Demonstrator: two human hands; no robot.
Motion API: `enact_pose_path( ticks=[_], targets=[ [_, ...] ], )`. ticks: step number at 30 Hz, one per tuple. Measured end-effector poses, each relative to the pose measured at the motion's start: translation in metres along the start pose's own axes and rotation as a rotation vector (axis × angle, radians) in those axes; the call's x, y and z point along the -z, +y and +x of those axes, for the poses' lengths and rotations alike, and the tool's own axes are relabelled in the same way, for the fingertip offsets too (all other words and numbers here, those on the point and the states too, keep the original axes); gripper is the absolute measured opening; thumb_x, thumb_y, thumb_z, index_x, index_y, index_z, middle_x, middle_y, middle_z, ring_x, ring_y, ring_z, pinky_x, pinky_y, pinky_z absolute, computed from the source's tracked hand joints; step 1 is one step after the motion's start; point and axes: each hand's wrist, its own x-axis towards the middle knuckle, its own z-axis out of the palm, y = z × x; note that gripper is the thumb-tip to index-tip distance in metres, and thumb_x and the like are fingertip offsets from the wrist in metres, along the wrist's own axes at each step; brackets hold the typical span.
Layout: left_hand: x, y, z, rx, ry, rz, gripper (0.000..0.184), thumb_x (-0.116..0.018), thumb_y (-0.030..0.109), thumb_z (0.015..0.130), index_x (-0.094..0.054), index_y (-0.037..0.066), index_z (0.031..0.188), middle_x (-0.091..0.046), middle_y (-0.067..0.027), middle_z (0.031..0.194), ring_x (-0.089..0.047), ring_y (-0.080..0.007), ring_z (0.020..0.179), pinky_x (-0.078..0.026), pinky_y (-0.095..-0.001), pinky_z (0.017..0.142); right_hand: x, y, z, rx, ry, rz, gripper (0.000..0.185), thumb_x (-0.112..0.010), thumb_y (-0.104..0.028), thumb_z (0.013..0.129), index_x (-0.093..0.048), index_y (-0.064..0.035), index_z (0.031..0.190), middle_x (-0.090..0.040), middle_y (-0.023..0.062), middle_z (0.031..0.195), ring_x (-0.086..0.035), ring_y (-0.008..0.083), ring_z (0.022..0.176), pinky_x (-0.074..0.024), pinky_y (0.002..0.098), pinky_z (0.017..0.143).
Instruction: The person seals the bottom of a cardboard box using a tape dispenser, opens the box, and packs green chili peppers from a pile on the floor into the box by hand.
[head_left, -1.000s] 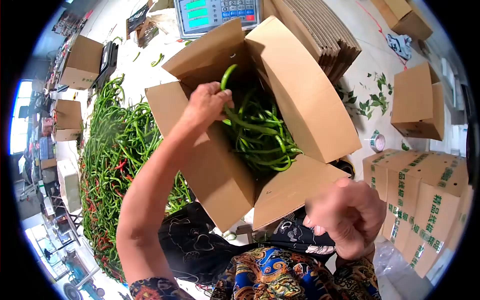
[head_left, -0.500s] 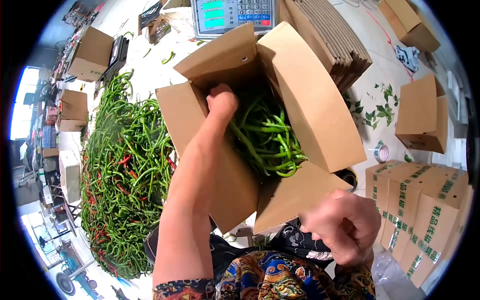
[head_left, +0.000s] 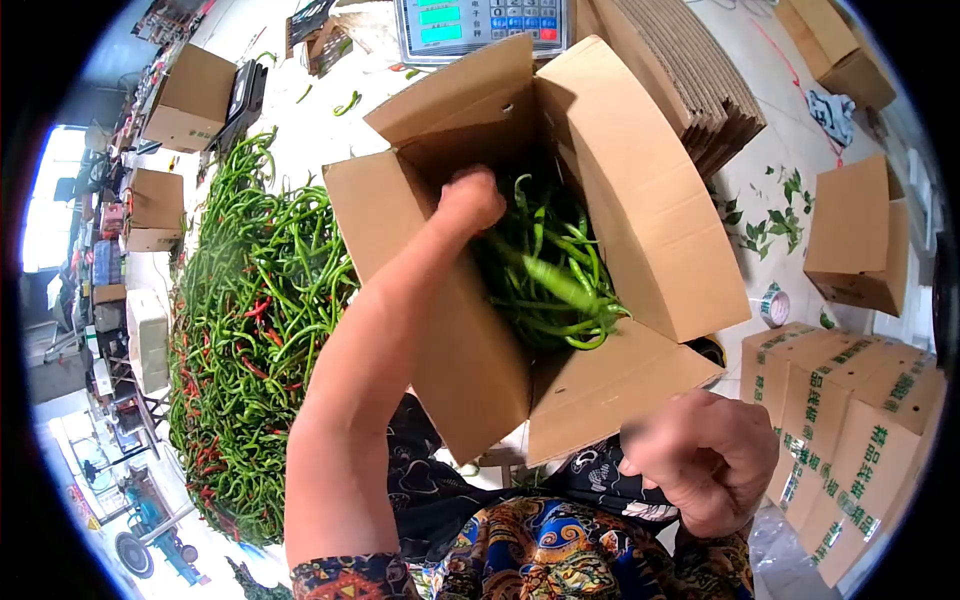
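An open cardboard box (head_left: 655, 215) stands before me with its flaps spread, part filled with long green chili peppers (head_left: 575, 262). My left hand (head_left: 472, 198) reaches into it near the back left corner. Its fingers are closed and turned away, so whatever they hold is hidden. One blurred green pepper (head_left: 560, 283) is in motion above the others in the box. Outside the box's near right flap (head_left: 620, 385), my right hand (head_left: 705, 462) hangs with curled fingers; no object shows in it.
To the left lies a big heap of green peppers (head_left: 255, 370) with some red ones. A digital scale (head_left: 480, 30) is behind the box, beside stacked flat cardboard (head_left: 690, 80). Taped cartons (head_left: 850, 430), a tape roll (head_left: 774, 305) and another open box (head_left: 855, 235) are at right.
The view has shifted slightly, moving most things right and up. A blurred pepper now shows over the box's contents. My left hand stays inside the box; my right hand keeps its curled pose.
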Motion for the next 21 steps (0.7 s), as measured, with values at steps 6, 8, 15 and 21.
enact_pose_path(
  ticks=[6,8,15,21],
  targets=[
    [-0.017,0.017,-0.003,0.021,-0.151,-0.17,0.039,-0.057,0.016,0.08,-0.064,0.005,0.116,-0.063,-0.0181,0.119,-0.059,-0.0324,0.114,-0.049,-0.0407,0.094,-0.001,0.002,-0.004,-0.056,0.301,0.082,0.004,-0.065,-0.003,0.085,-0.064,-0.0019,0.089,-0.065,0.0102,0.072,-0.055,0.0094,0.055,-0.0443,0.0212,0.054],
    [-0.02,0.04,-0.006,0.04,-0.015,-0.301,0.034,-0.055,0.014,0.078,-0.066,0.004,0.109,-0.065,-0.0203,0.113,-0.061,-0.0348,0.108,-0.049,-0.0426,0.092,0.007,0.008,-0.003,0.009,0.342,0.061,0.013,-0.062,-0.012,0.09,-0.056,-0.0011,0.092,-0.058,0.0095,0.065,-0.046,0.008,0.048,-0.0412,0.0215,0.049],
    [-0.037,0.05,0.006,-0.167,0.113,-0.626,0.036,-0.057,0.009,0.078,-0.066,0.007,0.112,-0.069,-0.0198,0.095,-0.066,-0.0364,0.095,-0.052,-0.0413,0.087,0.006,0.01,0.001,-0.026,0.481,0.119,0.039,-0.067,-0.035,0.089,-0.047,-0.0027,0.086,-0.047,0.0071,0.057,-0.041,0.0112,0.042,-0.035,0.0238,0.041],
    [0.079,0.037,-0.063,-0.482,-0.103,-1.008,0.018,-0.054,0.009,0.094,-0.063,0.002,0.109,-0.067,-0.005,0.09,-0.061,-0.0094,0.089,-0.047,-0.0215,0.076,0.005,0.003,0.001,-0.055,0.379,0.17,0.026,-0.065,-0.026,0.092,-0.045,-0.0086,0.086,-0.043,0.0,0.064,-0.036,0.0071,0.045,-0.0304,0.0212,0.042]
  ],
)
